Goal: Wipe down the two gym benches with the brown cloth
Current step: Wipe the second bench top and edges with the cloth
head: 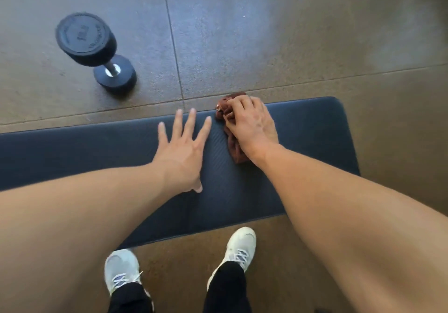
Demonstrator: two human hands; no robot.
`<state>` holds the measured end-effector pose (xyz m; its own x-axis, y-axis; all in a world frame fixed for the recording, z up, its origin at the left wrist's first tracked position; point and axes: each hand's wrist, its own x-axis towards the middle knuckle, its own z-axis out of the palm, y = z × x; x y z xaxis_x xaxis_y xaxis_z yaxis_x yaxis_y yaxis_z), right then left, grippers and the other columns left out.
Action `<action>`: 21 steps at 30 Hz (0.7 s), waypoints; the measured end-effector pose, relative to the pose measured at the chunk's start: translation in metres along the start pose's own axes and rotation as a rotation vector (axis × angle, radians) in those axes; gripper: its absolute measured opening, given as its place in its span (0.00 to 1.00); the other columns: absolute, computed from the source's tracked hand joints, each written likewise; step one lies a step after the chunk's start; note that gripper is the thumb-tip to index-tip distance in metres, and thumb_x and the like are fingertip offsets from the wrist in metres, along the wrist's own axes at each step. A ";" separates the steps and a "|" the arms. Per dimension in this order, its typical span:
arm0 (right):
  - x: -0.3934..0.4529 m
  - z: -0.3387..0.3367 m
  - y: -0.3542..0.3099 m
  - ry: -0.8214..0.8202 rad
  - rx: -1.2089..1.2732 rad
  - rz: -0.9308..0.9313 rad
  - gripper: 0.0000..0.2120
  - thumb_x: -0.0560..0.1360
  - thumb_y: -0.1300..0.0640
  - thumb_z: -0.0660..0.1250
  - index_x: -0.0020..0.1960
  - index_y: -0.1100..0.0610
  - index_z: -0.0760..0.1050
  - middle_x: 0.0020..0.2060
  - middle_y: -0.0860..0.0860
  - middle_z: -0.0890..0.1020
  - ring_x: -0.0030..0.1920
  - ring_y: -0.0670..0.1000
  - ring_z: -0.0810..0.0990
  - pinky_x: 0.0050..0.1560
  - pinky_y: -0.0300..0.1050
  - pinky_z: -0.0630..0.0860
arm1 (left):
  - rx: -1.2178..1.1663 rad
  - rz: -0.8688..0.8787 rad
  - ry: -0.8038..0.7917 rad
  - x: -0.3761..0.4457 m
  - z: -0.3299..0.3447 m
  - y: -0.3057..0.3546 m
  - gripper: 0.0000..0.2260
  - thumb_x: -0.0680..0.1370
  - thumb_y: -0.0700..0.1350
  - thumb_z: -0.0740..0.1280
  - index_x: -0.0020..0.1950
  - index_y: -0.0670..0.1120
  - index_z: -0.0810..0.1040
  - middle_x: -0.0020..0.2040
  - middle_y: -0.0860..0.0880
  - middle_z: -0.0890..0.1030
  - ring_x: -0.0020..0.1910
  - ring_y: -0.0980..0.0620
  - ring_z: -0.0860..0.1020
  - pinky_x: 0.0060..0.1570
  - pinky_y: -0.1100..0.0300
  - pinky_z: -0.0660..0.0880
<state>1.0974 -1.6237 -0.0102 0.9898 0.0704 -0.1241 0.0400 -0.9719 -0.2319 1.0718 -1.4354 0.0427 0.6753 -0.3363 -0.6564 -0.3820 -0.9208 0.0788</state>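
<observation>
On the dark bench [303, 128], the right hand [252, 123] clamps the brown cloth [234, 145]; the left hand [184, 150] lies spread flat; the dumbbell [94, 50] lettering is blurred.

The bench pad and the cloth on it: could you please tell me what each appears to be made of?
The bench pad looks like dark navy vinyl or a similar synthetic cover over padding: smooth, faintly sheened, with fine ribbed lines and rounded corners. The brown cloth, bunched under the right hand, looks like soft terry or microfibre: matte, deeply creased. Neither material is certain.
</observation>
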 end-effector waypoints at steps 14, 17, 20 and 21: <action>-0.134 -0.045 0.195 0.111 0.284 1.071 0.19 0.85 0.42 0.55 0.69 0.53 0.70 0.64 0.57 0.76 0.64 0.62 0.76 0.59 0.56 0.72 | 0.088 0.177 -0.048 0.026 0.003 0.160 0.64 0.64 0.56 0.82 0.82 0.53 0.36 0.81 0.47 0.31 0.80 0.44 0.34 0.73 0.33 0.58; -0.176 -0.035 0.170 0.210 0.329 1.203 0.20 0.85 0.42 0.57 0.71 0.53 0.69 0.64 0.57 0.75 0.62 0.62 0.78 0.54 0.53 0.72 | 0.063 0.187 -0.022 0.023 0.008 0.160 0.63 0.65 0.56 0.82 0.82 0.52 0.36 0.81 0.47 0.33 0.80 0.43 0.35 0.74 0.32 0.55; -0.194 -0.026 0.130 0.363 0.458 1.385 0.21 0.84 0.45 0.60 0.74 0.53 0.67 0.68 0.57 0.73 0.64 0.62 0.78 0.54 0.52 0.73 | 0.067 0.236 -0.002 0.005 0.026 0.148 0.57 0.70 0.56 0.77 0.81 0.52 0.35 0.81 0.46 0.33 0.80 0.41 0.34 0.76 0.34 0.48; -0.195 -0.021 0.113 0.390 0.554 1.479 0.22 0.84 0.45 0.61 0.75 0.53 0.66 0.69 0.56 0.74 0.65 0.62 0.78 0.57 0.53 0.75 | 0.076 0.258 0.003 -0.005 0.034 0.140 0.54 0.73 0.55 0.75 0.81 0.52 0.35 0.81 0.46 0.32 0.80 0.41 0.33 0.77 0.35 0.46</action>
<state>0.9114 -1.7521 0.0080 0.0934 -0.9418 -0.3228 -0.8910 0.0656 -0.4493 0.9933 -1.5559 0.0312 0.5515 -0.5583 -0.6198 -0.5877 -0.7873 0.1863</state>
